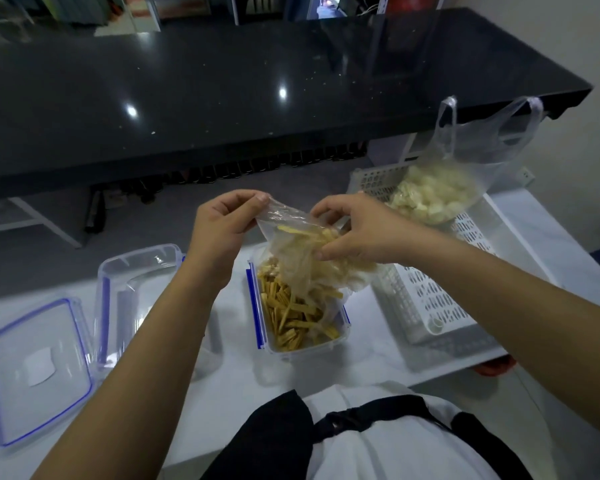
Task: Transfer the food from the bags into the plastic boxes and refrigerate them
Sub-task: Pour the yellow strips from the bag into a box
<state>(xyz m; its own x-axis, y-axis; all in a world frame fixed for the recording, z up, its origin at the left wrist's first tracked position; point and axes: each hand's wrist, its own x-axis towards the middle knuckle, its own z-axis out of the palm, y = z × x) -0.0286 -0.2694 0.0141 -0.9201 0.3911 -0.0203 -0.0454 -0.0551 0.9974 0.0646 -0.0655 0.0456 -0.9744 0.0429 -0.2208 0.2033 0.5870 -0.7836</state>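
Observation:
A clear plastic bag (297,258) with a few yellow food strips left inside hangs upturned over a clear plastic box (340,332) with blue clips. The box is filled with yellow strips (291,320). My left hand (222,223) pinches the bag's upper corner. My right hand (354,230) grips the bag from the right side. A second clear bag (465,174) holding pale white pieces rests in a white perforated basket (426,306) at the right.
An empty clear box (125,299) stands left of the filled one, and a lid with a blue seal (32,368) lies at the far left. All sit on a white table (222,382). A dark glossy counter (222,91) runs behind.

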